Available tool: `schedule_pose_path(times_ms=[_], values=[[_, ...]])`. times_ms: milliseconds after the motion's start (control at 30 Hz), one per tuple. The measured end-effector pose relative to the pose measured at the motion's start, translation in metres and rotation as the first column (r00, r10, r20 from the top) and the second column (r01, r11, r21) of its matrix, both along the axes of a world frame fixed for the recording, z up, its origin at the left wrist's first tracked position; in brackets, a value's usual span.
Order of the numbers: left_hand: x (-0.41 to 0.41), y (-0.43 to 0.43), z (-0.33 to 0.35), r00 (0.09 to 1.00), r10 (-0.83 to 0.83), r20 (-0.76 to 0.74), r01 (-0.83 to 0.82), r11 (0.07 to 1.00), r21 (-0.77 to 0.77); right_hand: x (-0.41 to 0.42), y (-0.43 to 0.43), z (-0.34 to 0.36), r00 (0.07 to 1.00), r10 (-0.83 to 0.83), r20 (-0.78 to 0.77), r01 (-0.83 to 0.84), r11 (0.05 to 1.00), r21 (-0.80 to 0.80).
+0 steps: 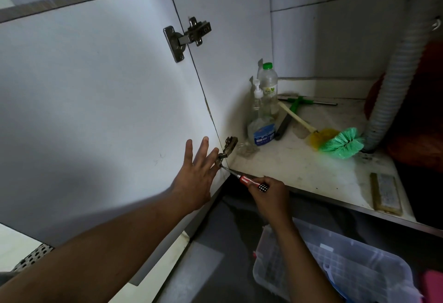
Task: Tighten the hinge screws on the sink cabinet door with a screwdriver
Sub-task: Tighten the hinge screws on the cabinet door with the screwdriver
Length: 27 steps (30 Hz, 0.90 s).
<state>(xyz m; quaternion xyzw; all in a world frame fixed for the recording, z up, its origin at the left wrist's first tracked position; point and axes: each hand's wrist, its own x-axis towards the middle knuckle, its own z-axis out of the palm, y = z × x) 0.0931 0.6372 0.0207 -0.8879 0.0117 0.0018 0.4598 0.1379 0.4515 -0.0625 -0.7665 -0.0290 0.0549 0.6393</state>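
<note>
Head view: screwdriver (249, 181) in right hand (269, 196), tip at lower hinge (226, 150)

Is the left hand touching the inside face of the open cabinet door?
Touching. The head view shows the left hand spread flat against the cabinet door beside the lower hinge, with no gap visible under the palm or fingers.

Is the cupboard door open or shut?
Open. The door is swung wide, so both hinges and the bottles inside show. The left hand lies flat on its inner face.
</note>
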Motion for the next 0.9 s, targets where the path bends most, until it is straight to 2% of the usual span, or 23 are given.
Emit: schedule_pose_path(times_ms=[67, 233, 300, 433, 500, 534, 667, 800, 900], values=[[0.0, 0.0, 0.0, 1.0, 0.001, -0.003, -0.001, 1.0, -0.006, 0.001, 0.0, -0.001, 0.999, 0.019, 0.038, -0.018, 0.999, -0.031], [0.0, 0.0, 0.001, 1.0, -0.001, 0.001, 0.001, 1.0, -0.016, 0.001, -0.004, -0.001, 0.978, 0.063, 0.199, -0.016, 0.973, -0.23], [-0.001, 0.0, 0.0, 1.0, -0.002, 0.002, 0.002, 1.0, -0.011, 0.003, -0.007, 0.002, 0.973, 0.053, 0.223, 0.001, 0.972, -0.233], [0.0, 0.001, -0.001, 1.0, -0.002, 0.002, 0.002, 1.0, -0.003, 0.004, -0.003, 0.012, 0.992, -0.079, 0.095, 0.088, 0.992, -0.096], [0.001, 0.002, -0.001, 1.0, 0.003, 0.005, -0.003, 1.0, -0.004, 0.005, 0.001, 0.017, 0.99, -0.128, 0.053, 0.134, 0.983, -0.128], [0.001, 0.002, -0.001, 1.0, 0.006, 0.007, -0.006, 1.0, -0.004, 0.007, 0.002, 0.018, 0.992, -0.122, 0.035, 0.126, 0.982, -0.139], [0.0, 0.002, 0.0, 1.0, -0.011, 0.005, 0.011, 1.0, -0.012, 0.016, -0.009, 0.026, 0.997, 0.036, -0.069, -0.033, 0.999, 0.042], [-0.001, 0.002, 0.001, 1.0, -0.016, 0.004, 0.016, 1.0, -0.006, 0.013, -0.006, 0.031, 0.986, -0.125, -0.107, 0.126, 0.992, 0.002], [-0.001, 0.002, 0.001, 1.0, -0.014, 0.002, 0.014, 1.0, -0.006, 0.011, -0.002, 0.029, 0.994, -0.1, -0.05, 0.1, 0.995, -0.012]])
